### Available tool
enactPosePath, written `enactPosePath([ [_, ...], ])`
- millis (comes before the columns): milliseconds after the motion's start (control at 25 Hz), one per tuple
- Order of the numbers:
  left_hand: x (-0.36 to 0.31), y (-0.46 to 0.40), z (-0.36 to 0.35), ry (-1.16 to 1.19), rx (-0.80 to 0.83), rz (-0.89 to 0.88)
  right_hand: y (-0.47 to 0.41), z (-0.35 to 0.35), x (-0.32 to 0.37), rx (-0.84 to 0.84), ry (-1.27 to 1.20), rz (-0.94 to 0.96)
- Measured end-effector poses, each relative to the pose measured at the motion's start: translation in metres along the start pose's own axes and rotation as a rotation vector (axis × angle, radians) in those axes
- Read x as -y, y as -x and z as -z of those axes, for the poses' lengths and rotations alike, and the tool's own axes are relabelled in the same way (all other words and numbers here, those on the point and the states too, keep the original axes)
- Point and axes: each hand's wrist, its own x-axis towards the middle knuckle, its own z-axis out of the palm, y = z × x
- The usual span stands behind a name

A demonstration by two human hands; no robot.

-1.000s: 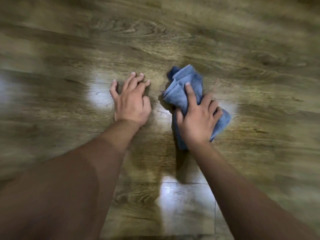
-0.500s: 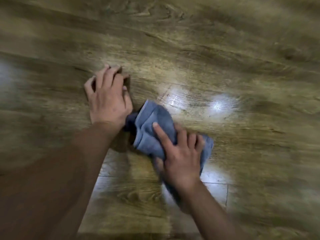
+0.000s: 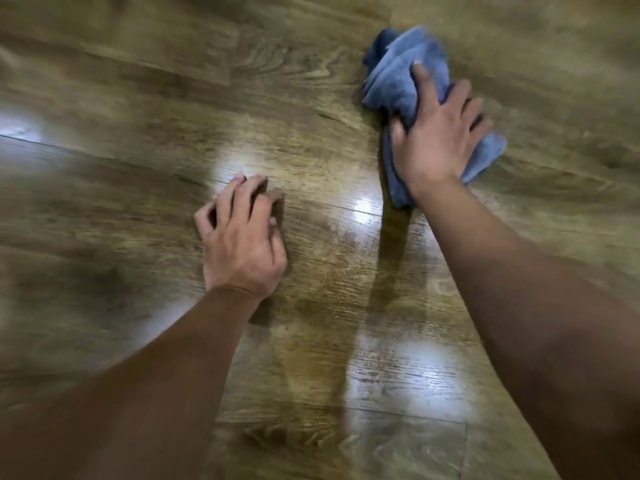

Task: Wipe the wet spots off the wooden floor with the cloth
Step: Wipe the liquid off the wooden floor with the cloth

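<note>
A crumpled blue cloth (image 3: pixel 398 74) lies on the wooden floor (image 3: pixel 138 116) at the upper right. My right hand (image 3: pixel 436 136) presses down on it with fingers spread, arm stretched forward. My left hand (image 3: pixel 242 237) rests on the floor at the centre, fingers curled under, holding nothing. Shiny patches on the boards show near the left hand's fingertips (image 3: pixel 235 164), between the hands (image 3: pixel 363 206) and closer to me (image 3: pixel 408 375); I cannot tell wet spots from light glare. The view is blurred by motion.
Wooden planks with dark grain fill the whole view. Board seams run across the floor (image 3: pixel 398 414). Another bright patch sits at the far left edge (image 3: pixel 14 126).
My right hand has pushed the cloth from beside the left hand forward and to the right. The left hand stays planted on the floor, its fingers now curled.
</note>
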Motion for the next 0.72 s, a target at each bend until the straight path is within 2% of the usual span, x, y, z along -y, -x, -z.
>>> enactPosePath([
  [120,-0.003,-0.001,0.002,-0.006,0.002,0.004,0.050,0.008,0.007,0.023,-0.027,0.071],
  [320,0.000,-0.001,0.003,0.000,-0.006,-0.004,0.199,0.020,-0.002,0.094,-0.110,0.223],
  [400,0.000,0.000,0.002,0.004,-0.013,-0.002,0.220,0.019,-0.012,0.105,-0.112,0.273],
  [520,0.000,-0.001,0.000,0.009,-0.036,-0.003,0.178,0.016,-0.007,0.090,-0.119,0.198],
  [720,0.001,0.001,-0.003,0.024,-0.046,-0.011,0.025,0.004,0.008,0.036,-0.038,0.049],
])
